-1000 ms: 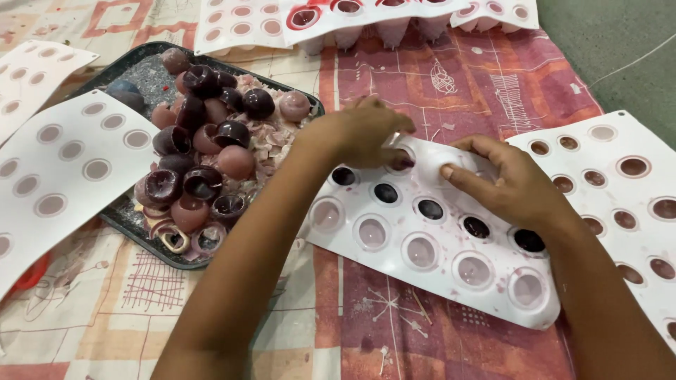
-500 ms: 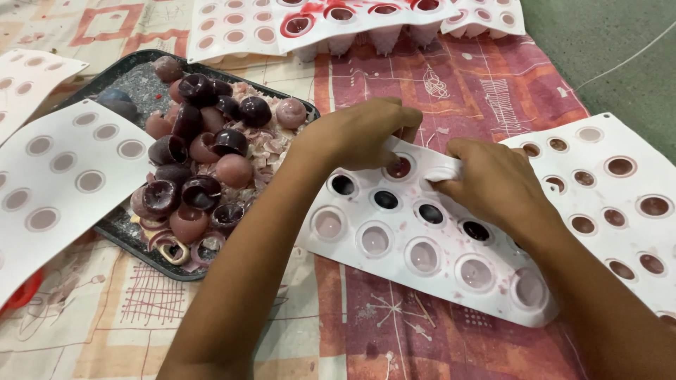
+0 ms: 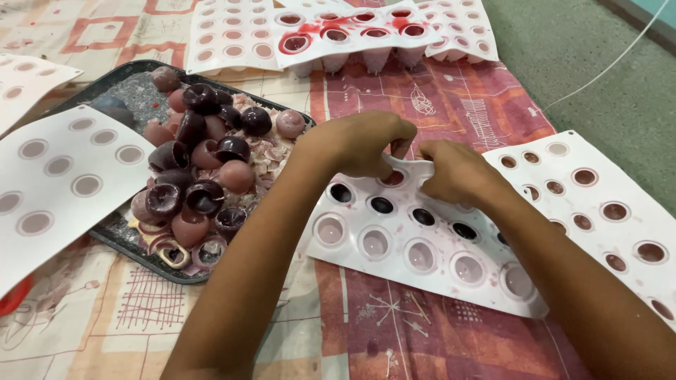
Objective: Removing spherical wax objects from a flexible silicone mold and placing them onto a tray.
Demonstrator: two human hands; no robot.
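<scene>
I see my left hand (image 3: 366, 143) and right hand (image 3: 458, 171) side by side, both pinched shut on the far edge of the white flexible mould sheet with round cavities (image 3: 422, 246), bending that edge upward. The sheet lies on the patterned red-and-cream cloth (image 3: 394, 331), near its middle. Its near row of cavities holds pale pink filling; the row closer to my hands holds dark, almost black filling.

To the left sits a dark rectangular metal tray (image 3: 141, 260), heaped with dark purple and pink dome-shaped pieces (image 3: 204, 176) over pale flakes and ring-shaped scraps. A blank white mould sheet (image 3: 63, 183) overlaps the tray's left side.

Toward the right edge of the cloth lies another white mould sheet (image 3: 605, 204), its cavities brownish inside. At the far edge, a white mould stained red (image 3: 352, 32) rests across other white sheets, several of its cavities rimmed in red.
</scene>
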